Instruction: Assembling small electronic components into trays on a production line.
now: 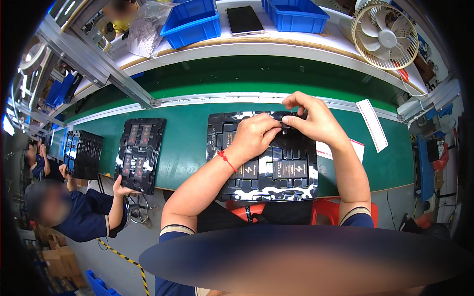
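In front of me lies a black plastic tray [291,193] with white glare on its moulded rim. Flat black batteries [290,169] sit in its compartments, in the near row and at the far left. My left hand [253,135], with a red cord bracelet at the wrist, is over the tray's far middle, thumb and fingers pinched together. Whatever they pinch is too small to make out. My right hand [313,121] is at the far right of the tray. Its fingers are curled but apart from the thumb, whose tip is close to my left fingertips.
To the left, a co-worker's hand [123,188] touches another battery tray [139,155]; beyond stands a tray stack [84,154]. White strips with red marks [373,125] lie at right. The shelf ahead bears blue bins [192,24], a phone [245,20] and a fan [386,35].
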The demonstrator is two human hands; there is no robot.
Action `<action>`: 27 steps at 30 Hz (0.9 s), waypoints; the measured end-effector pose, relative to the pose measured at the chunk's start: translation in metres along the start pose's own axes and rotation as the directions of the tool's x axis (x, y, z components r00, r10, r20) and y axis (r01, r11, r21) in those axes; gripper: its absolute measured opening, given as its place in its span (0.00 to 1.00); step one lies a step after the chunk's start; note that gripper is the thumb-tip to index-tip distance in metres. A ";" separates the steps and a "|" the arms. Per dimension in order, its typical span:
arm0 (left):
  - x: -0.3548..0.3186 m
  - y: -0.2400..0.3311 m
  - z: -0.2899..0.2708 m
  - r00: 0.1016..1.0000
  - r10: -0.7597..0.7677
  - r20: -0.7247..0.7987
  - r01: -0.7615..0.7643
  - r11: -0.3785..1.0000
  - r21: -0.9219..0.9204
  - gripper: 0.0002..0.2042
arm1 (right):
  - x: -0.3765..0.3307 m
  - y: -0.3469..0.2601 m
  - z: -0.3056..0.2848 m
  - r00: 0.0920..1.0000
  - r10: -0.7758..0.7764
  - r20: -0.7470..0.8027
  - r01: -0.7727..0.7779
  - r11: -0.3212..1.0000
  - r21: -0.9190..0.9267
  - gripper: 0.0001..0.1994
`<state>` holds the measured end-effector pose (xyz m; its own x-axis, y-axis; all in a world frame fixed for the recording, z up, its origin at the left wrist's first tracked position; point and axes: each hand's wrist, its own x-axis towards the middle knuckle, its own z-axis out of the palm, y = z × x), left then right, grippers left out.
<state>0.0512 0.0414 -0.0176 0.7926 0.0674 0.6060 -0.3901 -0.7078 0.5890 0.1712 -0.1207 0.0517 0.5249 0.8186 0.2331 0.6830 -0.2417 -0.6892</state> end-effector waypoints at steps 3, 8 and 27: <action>0.000 0.001 -0.001 1.000 -0.008 0.010 0.008 1.000 0.015 0.05 | -0.008 -0.014 0.001 0.987 -0.160 -0.021 0.153 0.965 -0.213 0.09; 0.001 0.002 0.003 1.000 -0.001 -0.002 0.001 1.000 0.001 0.05 | -0.017 -0.014 0.014 0.962 -0.271 -0.037 0.214 0.830 -0.514 0.04; 0.000 0.005 0.002 0.999 0.039 -0.017 -0.038 0.996 0.077 0.04 | -0.006 -0.016 0.037 0.941 -0.317 0.115 0.299 0.628 -0.718 0.06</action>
<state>0.0505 0.0370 -0.0155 0.7686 0.0516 0.6376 -0.3827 -0.7616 0.5230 0.1380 -0.1026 0.0360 0.2193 0.9071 0.3592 0.9508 -0.2813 0.1298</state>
